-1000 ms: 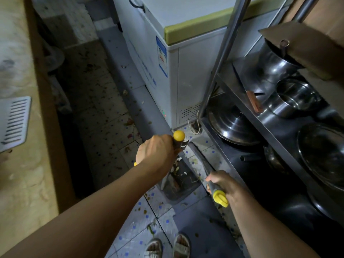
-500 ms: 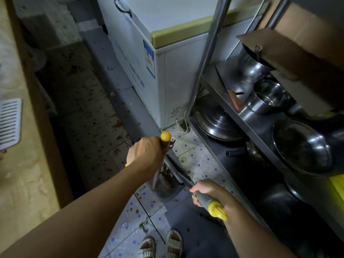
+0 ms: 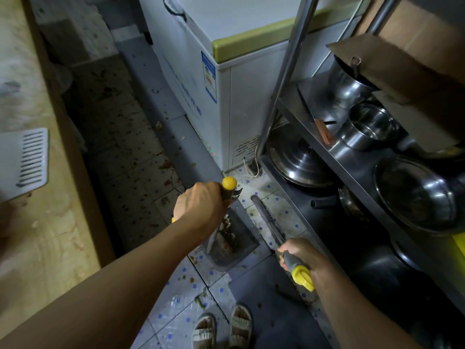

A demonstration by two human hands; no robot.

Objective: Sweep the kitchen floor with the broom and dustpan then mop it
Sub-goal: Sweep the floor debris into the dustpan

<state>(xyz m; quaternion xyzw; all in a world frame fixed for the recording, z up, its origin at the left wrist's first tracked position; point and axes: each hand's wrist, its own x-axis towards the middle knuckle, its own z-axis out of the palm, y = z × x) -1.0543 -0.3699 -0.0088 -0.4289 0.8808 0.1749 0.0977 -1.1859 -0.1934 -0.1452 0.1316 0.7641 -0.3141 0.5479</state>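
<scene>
My left hand [image 3: 201, 205] grips the top of the dustpan handle, whose yellow knob [image 3: 229, 183] sticks out above my fist. The grey dustpan [image 3: 241, 245] stands on the tiled floor [image 3: 173, 295] below that hand, with food scraps in it. My right hand [image 3: 305, 255] grips the grey broom handle [image 3: 292, 261] just above its yellow end cap [image 3: 303, 275]. The broom's dark head [image 3: 266, 217] reaches forward along the floor, right of the dustpan and beside the metal rack. Scraps and stains speckle the tiles.
A white chest freezer [image 3: 226, 79] stands ahead. A steel rack [image 3: 352, 177] with pots, bowls and a lid fills the right. A beige counter [image 3: 30, 197] with a slotted white board runs along the left. My sandalled feet [image 3: 222, 328] are at the bottom.
The broom head has swung out to the right of the dustpan, and my right hand has drawn back a little. My left hand keeps the dustpan handle in place.
</scene>
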